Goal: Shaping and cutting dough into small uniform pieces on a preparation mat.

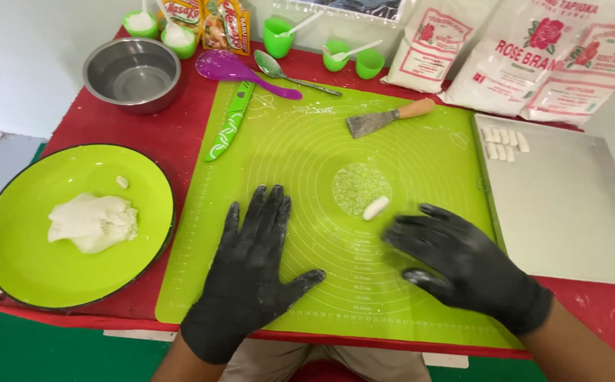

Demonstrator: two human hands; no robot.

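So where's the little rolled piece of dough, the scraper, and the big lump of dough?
Small dough roll (pixel 376 207), head view: middle of the white roll on the mat.
Scraper (pixel 370 124), head view: on its metal blade.
Dough lump (pixel 93 222), head view: centre of the white mass on the green plate.

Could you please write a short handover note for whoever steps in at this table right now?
Left hand: gloved, flat on the green mat, empty.
Right hand: gloved, empty, beside the small dough roll at the mat's centre.
Done: several shaped pieces lie in the metal tray's far corner.
Left: a dough lump waits on the green plate; scraper lies on the mat.
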